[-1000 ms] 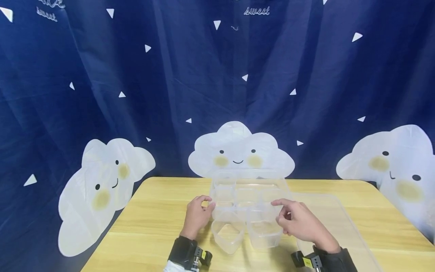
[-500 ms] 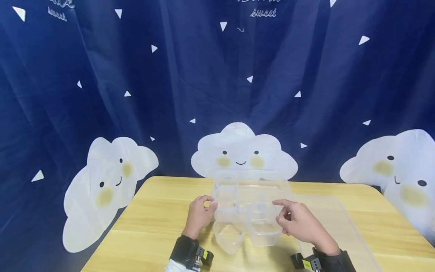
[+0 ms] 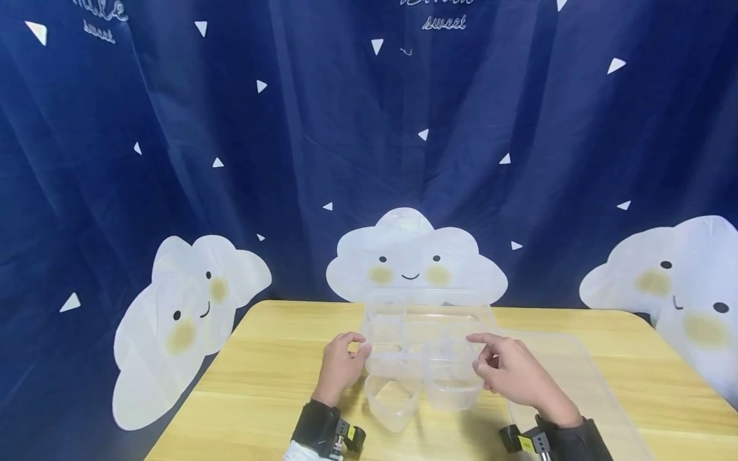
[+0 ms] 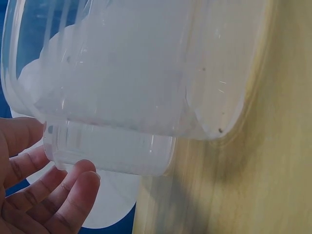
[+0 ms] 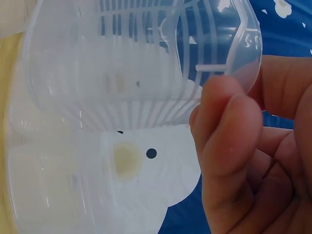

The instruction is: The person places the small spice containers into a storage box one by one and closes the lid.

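A clear plastic box with several compartments [image 3: 429,312] stands at the middle of the table. At its front my right hand [image 3: 513,374] pinches the edge of a clear container [image 3: 453,390], its thumb and index finger about the rim; slats show on this container [image 5: 141,63] in the right wrist view. My left hand [image 3: 340,363] holds the left edge of the clear ware between thumb and index finger, other fingers loosely bent. Another clear container [image 3: 394,403] with a rounded front is between the hands. Overlapping clear walls hide exactly which piece the left fingertips touch.
A flat translucent sheet, perhaps a lid [image 3: 571,378], lies on the table to the right. The wooden table [image 3: 248,384] meets a dark blue curtain [image 3: 369,115] with cloud prints at its back edge.
The right hand's container has risen slightly and tilted a little away, its lower edge now higher in the head view. The left hand stays about where it was; the head view has shifted slightly.
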### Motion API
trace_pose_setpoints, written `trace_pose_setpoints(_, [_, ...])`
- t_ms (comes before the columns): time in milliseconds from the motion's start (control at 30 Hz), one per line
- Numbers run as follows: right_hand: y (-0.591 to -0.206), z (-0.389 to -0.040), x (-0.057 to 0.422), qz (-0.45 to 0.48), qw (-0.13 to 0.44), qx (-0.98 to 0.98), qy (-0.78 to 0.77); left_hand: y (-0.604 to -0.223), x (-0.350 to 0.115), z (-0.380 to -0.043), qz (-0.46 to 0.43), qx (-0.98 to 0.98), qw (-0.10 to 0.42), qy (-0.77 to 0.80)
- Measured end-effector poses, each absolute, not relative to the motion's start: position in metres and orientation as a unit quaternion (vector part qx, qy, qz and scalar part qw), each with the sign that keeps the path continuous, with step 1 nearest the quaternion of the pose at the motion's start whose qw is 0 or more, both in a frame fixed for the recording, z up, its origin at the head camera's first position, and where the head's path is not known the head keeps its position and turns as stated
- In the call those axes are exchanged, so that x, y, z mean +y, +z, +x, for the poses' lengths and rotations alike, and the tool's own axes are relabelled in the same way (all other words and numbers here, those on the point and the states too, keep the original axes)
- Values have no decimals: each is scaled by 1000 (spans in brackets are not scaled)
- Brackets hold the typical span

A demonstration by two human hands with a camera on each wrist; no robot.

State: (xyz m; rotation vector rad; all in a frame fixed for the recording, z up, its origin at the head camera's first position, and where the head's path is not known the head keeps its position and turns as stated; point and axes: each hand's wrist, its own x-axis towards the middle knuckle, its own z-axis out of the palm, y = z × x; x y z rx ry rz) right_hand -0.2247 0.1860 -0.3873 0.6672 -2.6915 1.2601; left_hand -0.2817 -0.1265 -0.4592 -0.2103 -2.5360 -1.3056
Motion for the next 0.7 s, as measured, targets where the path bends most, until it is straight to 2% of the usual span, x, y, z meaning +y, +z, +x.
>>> trace_pose_setpoints(400, [-382,-232,187,203,74,-891,399,-462,-124,-284,-73,-878,141,-451])
trace_pose_setpoints(700, [-380,-239,186,183,63,-892,409,-461,-125,-283,-70,-881,141,-446])
